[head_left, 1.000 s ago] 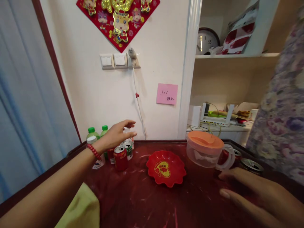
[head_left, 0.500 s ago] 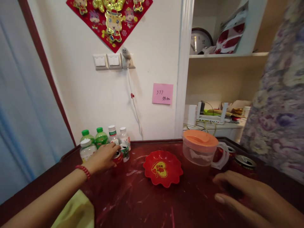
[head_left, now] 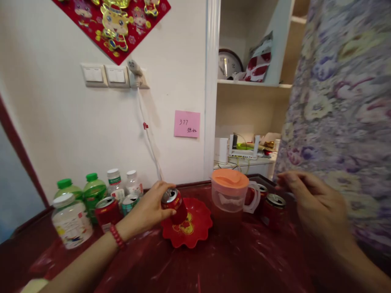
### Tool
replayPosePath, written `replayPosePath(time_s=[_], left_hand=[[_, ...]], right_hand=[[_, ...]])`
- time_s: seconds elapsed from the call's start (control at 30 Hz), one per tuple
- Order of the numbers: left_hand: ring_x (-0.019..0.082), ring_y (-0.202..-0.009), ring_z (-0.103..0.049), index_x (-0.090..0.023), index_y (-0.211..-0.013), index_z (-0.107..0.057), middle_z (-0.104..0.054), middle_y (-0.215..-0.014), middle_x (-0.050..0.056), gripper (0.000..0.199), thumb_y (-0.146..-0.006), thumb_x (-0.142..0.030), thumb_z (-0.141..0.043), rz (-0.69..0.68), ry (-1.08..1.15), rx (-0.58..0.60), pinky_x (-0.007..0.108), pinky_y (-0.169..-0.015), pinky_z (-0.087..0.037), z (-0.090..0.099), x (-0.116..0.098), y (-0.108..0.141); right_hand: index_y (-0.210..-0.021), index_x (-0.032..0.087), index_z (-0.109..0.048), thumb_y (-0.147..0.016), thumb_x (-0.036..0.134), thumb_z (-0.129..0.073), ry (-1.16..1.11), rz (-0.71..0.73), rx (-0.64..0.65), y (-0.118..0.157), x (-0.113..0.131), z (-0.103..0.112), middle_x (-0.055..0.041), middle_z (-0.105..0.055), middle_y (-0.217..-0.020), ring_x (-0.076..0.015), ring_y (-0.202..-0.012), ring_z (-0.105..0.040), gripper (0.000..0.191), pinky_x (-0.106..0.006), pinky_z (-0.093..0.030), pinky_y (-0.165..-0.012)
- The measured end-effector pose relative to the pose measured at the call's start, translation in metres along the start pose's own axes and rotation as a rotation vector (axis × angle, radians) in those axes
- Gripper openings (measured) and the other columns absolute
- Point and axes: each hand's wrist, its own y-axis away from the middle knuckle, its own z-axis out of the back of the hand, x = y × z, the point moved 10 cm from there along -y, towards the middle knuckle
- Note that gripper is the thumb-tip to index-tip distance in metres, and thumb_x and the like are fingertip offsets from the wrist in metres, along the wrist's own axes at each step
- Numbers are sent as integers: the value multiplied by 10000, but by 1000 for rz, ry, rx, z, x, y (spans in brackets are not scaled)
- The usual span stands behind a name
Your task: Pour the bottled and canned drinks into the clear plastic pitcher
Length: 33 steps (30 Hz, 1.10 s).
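Shifted rightward since earlier, one opened red metal can (head_left: 179, 211) is gripped by your left hand (head_left: 152, 208) at the red scalloped plastic plate (head_left: 202, 223); contact is unclear. Right of that plate, past the orange-lidded clear plastic pitcher (head_left: 228, 196), your right hand (head_left: 317, 199) hangs, fingers loosely curled.

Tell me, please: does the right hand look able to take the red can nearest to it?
Probably yes: the right hand appears empty, and nothing visible stands between it and that red can.

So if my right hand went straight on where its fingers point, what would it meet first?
Your right hand would probably meet the orange-lidded pitcher, though depth is unclear; it might pass over.
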Motion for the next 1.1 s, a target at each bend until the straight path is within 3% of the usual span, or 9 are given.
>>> replayPosePath(time_s=[0.1,0.17,0.33,0.47,0.57,0.7,1.0,1.1], left_hand=[[332,-1208,-653,-197,-1338,-621,-634,-1328,125,632,-722,-285,-733,21,51,79,489,-1096,-512,-42,10,-9],[336,-1238,-644,-194,-1359,-609,-632,-1344,131,666,-703,-245,-712,29,69,94,496,-1118,-494,-61,19,-14],[371,-1360,-584,-181,-1486,-477,-617,-1422,169,853,-683,-287,-742,84,166,4,555,-1205,-409,-75,44,-22],[376,-1367,-584,-184,-1420,-516,-611,-1444,180,771,-705,-350,-751,129,268,-53,586,-1216,-396,-82,56,-21],[372,-1363,-591,-218,-1368,-556,-627,-1427,154,706,-712,-368,-770,124,333,-104,605,-1226,-388,-87,63,-16],[367,-1393,-585,-221,-1451,-495,-593,-1502,170,823,-698,-358,-797,180,420,-135,588,-1226,-411,-94,78,-9],[345,-1362,-619,-217,-1389,-538,-667,-1456,143,737,-715,-361,-799,165,510,12,516,-1220,-426,-104,74,-6],[348,-1366,-613,-218,-1395,-533,-670,-1452,133,760,-689,-338,-789,151,514,27,511,-1222,-414,-106,73,-5]], right_hand=[[-936,201,-748,-785,864,-690,-5,-3,-2,-26,-22,-17,-71,-727,-908,-226,-792,-670,682,-321,-537,-707],[-891,198,-741,-768,891,-676,11,-23,-2,-34,-44,-30,-70,-721,-888,-235,-818,-653,707,-338,-518,-747],[-985,194,-727,-739,910,-702,-78,-183,-20,-17,-116,-59,-78,-723,-969,-251,-918,-656,757,-352,-519,-787],[-927,174,-667,-811,872,-693,-247,-300,4,8,-151,-78,-31,-663,-849,-177,-761,-631,709,-324,-534,-728],[-797,190,-583,-795,879,-713,-369,-358,35,19,-161,-87,36,-537,-663,-120,-569,-514,702,-268,-488,-592],[-763,190,-549,-720,863,-796,-460,-389,-8,26,-168,-87,57,-487,-632,-87,-518,-442,718,-215,-392,-491],[-692,202,-392,-1014,701,-639,-501,-399,-57,31,-176,-90,102,-316,-583,-50,-452,-270,643,-169,-225,-416],[-693,202,-392,-1052,648,-622,-487,-416,-74,28,-176,-94,110,-303,-570,-49,-436,-265,617,-166,-246,-413]])
